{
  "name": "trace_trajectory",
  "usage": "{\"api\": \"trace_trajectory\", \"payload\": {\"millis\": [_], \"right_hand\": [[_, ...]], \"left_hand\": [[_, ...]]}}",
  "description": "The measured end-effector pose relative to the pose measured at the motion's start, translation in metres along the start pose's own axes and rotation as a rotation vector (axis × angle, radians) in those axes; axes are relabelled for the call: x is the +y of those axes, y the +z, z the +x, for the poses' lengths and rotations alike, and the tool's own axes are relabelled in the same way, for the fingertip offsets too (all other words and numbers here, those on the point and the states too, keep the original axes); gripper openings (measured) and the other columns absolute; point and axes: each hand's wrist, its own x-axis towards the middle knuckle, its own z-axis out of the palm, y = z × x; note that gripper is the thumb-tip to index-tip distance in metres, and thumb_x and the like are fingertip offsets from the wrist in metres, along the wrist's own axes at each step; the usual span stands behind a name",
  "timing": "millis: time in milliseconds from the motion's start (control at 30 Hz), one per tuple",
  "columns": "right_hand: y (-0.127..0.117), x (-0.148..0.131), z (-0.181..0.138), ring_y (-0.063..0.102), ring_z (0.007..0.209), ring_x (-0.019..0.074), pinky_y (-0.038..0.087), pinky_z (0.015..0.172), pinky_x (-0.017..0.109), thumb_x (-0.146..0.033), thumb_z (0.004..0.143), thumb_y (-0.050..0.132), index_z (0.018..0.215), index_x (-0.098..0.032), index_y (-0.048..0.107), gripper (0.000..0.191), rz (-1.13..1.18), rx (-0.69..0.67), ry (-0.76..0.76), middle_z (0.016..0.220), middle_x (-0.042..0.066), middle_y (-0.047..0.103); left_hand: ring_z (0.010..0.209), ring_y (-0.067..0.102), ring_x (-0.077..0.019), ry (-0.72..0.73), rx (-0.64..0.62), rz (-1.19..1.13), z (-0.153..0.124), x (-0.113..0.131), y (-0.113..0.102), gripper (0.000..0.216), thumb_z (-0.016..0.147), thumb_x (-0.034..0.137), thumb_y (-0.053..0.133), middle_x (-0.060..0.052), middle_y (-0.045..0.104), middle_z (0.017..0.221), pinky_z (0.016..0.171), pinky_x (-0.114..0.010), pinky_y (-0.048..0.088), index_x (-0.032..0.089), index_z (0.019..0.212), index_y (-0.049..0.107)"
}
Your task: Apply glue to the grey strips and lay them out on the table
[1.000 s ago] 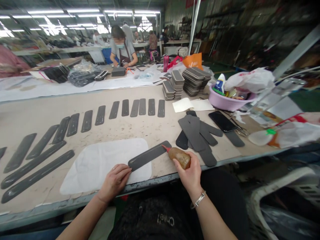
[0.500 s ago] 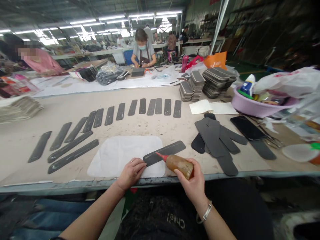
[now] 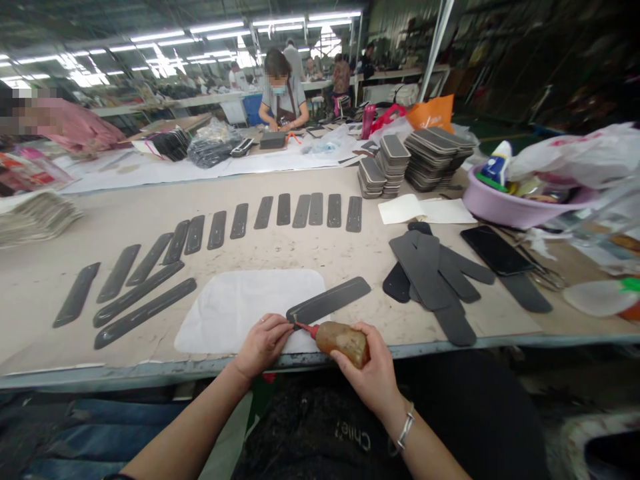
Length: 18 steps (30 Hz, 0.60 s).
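My right hand [image 3: 373, 370] is wrapped round a glue bottle [image 3: 343, 342] of amber-brown plastic, tilted so its red nozzle [image 3: 306, 328] reaches the near left end of a dark grey strip [image 3: 330, 300]. A thin glossy line runs along that strip. With fingers pinched together, my left hand [image 3: 266, 343] holds the strip's near left corner. The strip lies partly over a white sheet [image 3: 240, 307] with rounded corners. Right of it is a loose pile of plain dark grey strips [image 3: 425, 273].
Several strips with glossy outlines [image 3: 216, 230] lie in an arc across the table. Stacked grey pieces [image 3: 393, 160] stand at the back right, near a purple basin [image 3: 525, 212]. A black phone [image 3: 495, 250] lies beside scissors [image 3: 549, 275]. Across the table a masked person [image 3: 283, 100] works.
My right hand has moved the glue bottle left and toward me, so the nozzle is now at the strip's near end. My left hand keeps its place at the corner.
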Motion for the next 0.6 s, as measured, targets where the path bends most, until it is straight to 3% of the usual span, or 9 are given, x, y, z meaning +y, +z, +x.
{"api": "trace_trajectory", "payload": {"millis": [133,433,600], "right_hand": [[-0.015,0.004,0.000,0.056,0.090,0.0210,0.049,0.080,0.036,-0.037,0.075,0.070,0.109,-0.020,0.050,0.043,-0.058,0.059,0.013,0.100,0.005,0.056],[-0.060,0.035,0.020,0.056,0.091,0.0239,0.048,0.083,0.041,-0.045,0.076,0.068,0.108,-0.017,0.051,0.045,-0.317,0.368,0.006,0.100,0.008,0.057],[-0.062,0.036,0.026,0.054,0.091,0.0239,0.047,0.083,0.041,-0.042,0.078,0.066,0.109,-0.017,0.050,0.043,-0.394,0.414,-0.076,0.098,0.008,0.055]], "left_hand": [[0.087,0.056,-0.0170,-0.003,0.000,-0.007,0.000,0.000,0.000,0.017,0.090,0.018,0.050,-0.008,0.062,0.093,0.079,-0.033,0.051,0.017,0.099,0.065],[0.087,0.056,-0.0164,0.032,0.027,-0.005,0.002,0.001,-0.001,0.013,0.087,0.017,0.055,-0.007,0.061,0.095,0.079,-0.031,0.051,0.017,0.097,0.065],[0.090,0.057,-0.0172,0.023,0.039,0.008,0.001,0.001,0.000,0.012,0.087,0.018,0.056,-0.007,0.059,0.098,0.082,-0.032,0.051,0.017,0.096,0.065]]}}
